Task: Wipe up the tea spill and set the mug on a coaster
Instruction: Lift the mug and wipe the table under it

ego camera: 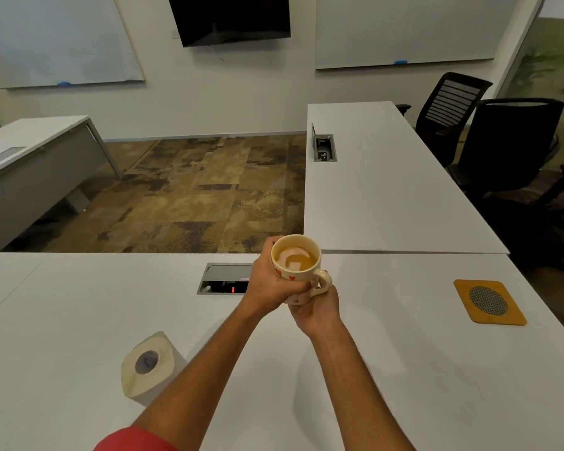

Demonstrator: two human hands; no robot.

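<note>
A cream mug (296, 258) with small red hearts holds amber tea and is lifted above the white table (388, 369). My left hand (271, 281) wraps its left side. My right hand (316, 307) grips it from below, at the handle. An orange square coaster (489, 301) with a round grey mesh centre lies on the table far to the right. A white tissue roll (149, 366) stands on end at the lower left. No spill shows on the table surface.
An open cable box (225, 278) is set into the table just left of the mug. A second white table (388, 190) with its own cable box (323, 147) runs away on the right, with two black office chairs (502, 148) beside it. Carpeted floor lies beyond.
</note>
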